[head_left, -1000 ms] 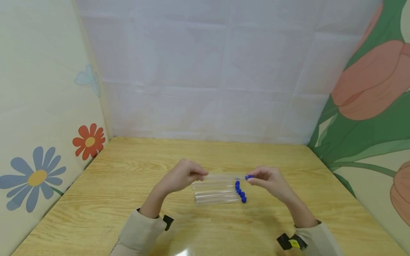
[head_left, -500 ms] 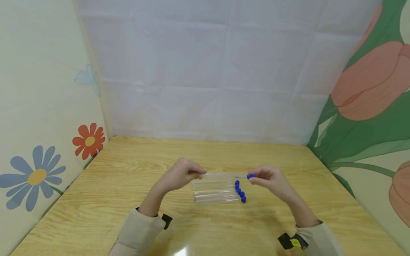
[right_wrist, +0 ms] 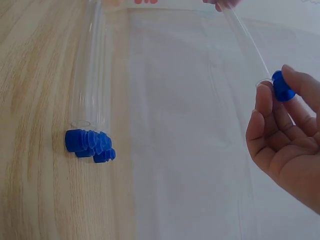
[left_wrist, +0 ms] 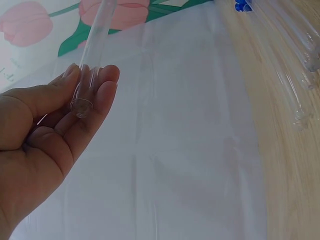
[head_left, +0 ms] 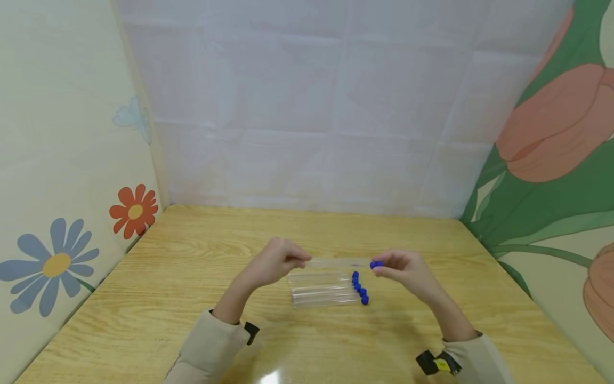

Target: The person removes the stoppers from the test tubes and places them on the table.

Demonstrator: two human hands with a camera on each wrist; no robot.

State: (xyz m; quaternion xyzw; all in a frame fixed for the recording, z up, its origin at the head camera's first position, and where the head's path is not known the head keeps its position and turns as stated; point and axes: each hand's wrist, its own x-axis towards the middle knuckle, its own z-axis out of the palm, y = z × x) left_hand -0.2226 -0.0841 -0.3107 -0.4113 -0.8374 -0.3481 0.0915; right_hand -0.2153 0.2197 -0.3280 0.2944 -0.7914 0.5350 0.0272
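Observation:
My left hand [head_left: 273, 264] holds a clear test tube [left_wrist: 100, 35] near its rounded closed end, thumb on one side and fingers on the other. The tube is raised over the table and points toward my right hand [head_left: 405, 272]. Between thumb and fingertips, the right hand pinches a blue stopper [right_wrist: 283, 86]. In the right wrist view the stopper sits right at the tube's open mouth, and a fingertip is beside the rim. Below them several more clear test tubes [head_left: 321, 293] lie side by side on the table. A slanting row of blue stoppers [head_left: 357, 287] lies at their open ends.
The wood-grain table [head_left: 192, 298] carries the tubes and stoppers near its middle. A white cloth backdrop [head_left: 307, 106] rises behind it. Panels with printed flowers stand on the left [head_left: 57, 160] and right [head_left: 551, 202].
The right hand has shifted very slightly to the right with its blue stopper. The left hand and raised tube moved only a little. The tubes and stoppers on the table stayed put.

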